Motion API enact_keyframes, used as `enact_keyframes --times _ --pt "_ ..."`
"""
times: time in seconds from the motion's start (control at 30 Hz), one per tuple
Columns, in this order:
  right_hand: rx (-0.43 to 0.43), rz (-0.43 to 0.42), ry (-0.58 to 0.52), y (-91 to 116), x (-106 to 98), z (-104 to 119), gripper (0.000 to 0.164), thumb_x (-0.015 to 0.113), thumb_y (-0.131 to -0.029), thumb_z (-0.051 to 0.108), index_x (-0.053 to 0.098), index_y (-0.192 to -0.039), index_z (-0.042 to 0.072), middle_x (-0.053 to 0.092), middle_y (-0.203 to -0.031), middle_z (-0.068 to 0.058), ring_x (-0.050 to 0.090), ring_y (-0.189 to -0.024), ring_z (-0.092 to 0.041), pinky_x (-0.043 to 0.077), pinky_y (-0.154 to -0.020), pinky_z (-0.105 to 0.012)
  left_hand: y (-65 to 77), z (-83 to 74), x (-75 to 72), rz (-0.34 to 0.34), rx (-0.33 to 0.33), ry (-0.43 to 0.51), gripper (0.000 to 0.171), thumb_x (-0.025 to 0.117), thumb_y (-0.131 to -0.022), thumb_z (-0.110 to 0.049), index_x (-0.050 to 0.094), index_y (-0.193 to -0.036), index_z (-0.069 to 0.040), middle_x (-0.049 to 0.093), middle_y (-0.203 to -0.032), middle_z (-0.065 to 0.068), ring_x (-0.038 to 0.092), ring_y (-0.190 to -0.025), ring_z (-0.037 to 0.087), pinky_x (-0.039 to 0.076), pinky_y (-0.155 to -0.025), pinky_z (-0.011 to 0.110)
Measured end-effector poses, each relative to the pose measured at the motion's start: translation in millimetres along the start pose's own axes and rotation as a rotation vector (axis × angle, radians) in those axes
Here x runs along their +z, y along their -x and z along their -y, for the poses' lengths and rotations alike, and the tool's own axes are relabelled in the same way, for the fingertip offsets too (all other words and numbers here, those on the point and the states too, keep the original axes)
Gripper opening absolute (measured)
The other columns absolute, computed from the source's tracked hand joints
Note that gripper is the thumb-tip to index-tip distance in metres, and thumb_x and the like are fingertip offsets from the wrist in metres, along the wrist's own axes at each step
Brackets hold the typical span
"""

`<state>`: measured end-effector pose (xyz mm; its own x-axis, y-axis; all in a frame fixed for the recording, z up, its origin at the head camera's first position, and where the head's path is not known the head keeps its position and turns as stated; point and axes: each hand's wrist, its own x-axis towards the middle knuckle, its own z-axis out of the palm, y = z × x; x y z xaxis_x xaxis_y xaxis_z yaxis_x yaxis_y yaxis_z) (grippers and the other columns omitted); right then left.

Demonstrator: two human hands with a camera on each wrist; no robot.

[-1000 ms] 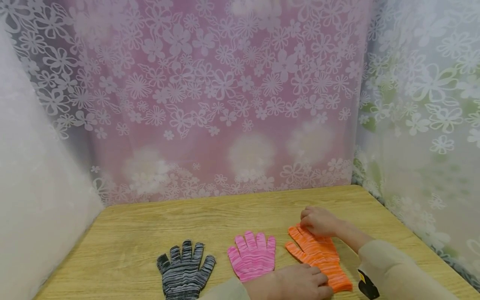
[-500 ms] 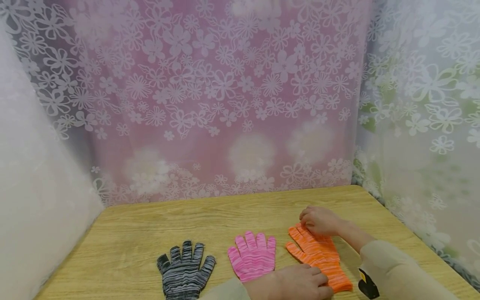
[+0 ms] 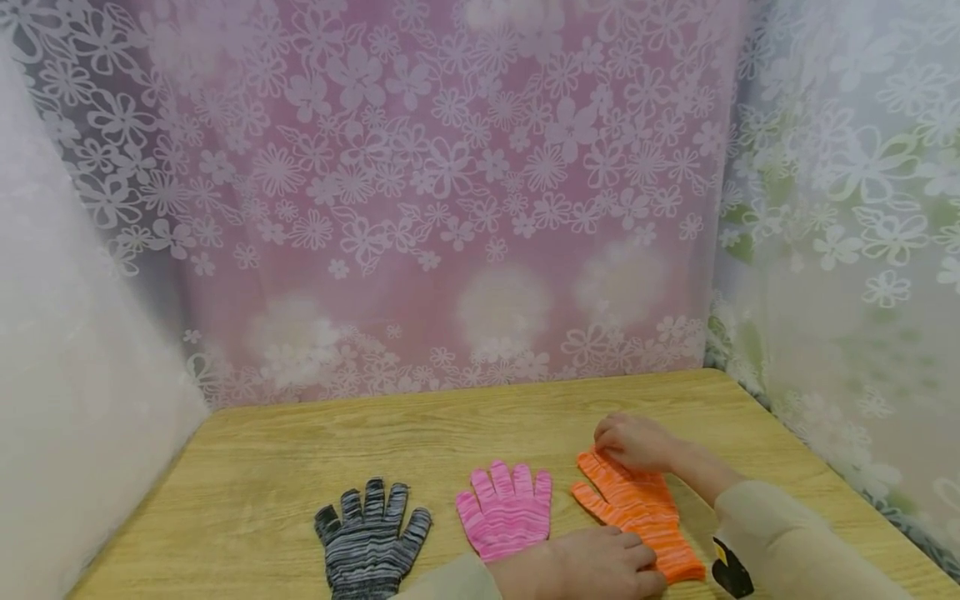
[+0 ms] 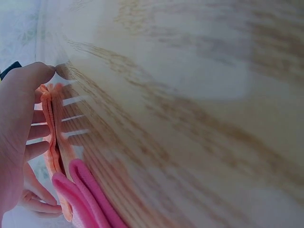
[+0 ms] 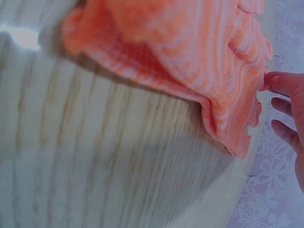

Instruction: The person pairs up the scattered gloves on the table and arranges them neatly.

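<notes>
An orange knit glove (image 3: 636, 507) lies palm-flat at the right of the table, its fingers pointing away. My right hand (image 3: 637, 442) is at its far end, thumb and a finger pinching a glove fingertip; the right wrist view shows this hand (image 5: 289, 97) at the glove's edge, other fingers apart. My left hand (image 3: 588, 562) rests near the cuff. In the left wrist view its fairly straight fingers (image 4: 39, 131) touch the orange glove (image 4: 53, 128). A pink glove (image 3: 510, 518) lies left of it, partly under my left forearm. Further left is a grey-black striped glove (image 3: 369, 546).
A wood-grain table (image 3: 315, 442) carries all the gloves. Pink floral sheeting (image 3: 450, 208) hangs along its back edge. White sheeting (image 3: 75, 375) stands at the left and a floral sheet (image 3: 847, 317) at the right.
My right hand has shifted very slightly to the left at the orange glove's fingertips. My left hand and the other gloves stay where they were.
</notes>
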<state>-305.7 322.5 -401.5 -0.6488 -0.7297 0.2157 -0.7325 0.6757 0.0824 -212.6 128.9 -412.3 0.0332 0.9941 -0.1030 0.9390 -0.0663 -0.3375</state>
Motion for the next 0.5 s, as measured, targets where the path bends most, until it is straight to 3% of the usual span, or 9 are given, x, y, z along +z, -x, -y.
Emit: enact_keyframes --times 0.4,0.5 --pt "0.025 0.036 0.012 -1.3 3.0 0.5 0.01 0.067 -0.082 0.007 0.072 -0.089 0.012 0.063 -0.091 0.001 0.058 -0.087 -0.019 0.049 -0.074 -0.035 0.2 -0.2 -1.4 0.015 -0.005 -0.009 0.033 0.037 -0.099 -0.04 0.051 -0.125 -0.025 0.051 -0.115 -0.012 0.046 -0.103 0.0 0.036 -0.085 0.011" --pt "0.027 0.045 0.009 -1.0 4.4 0.4 0.01 0.066 -0.083 0.007 0.071 -0.089 0.013 0.063 -0.091 0.001 0.058 -0.086 -0.019 0.049 -0.074 -0.035 0.6 -0.2 -1.0 0.009 -0.001 0.028 0.032 0.038 -0.099 -0.039 0.051 -0.125 -0.026 0.051 -0.114 -0.012 0.046 -0.102 -0.001 0.035 -0.086 0.011"
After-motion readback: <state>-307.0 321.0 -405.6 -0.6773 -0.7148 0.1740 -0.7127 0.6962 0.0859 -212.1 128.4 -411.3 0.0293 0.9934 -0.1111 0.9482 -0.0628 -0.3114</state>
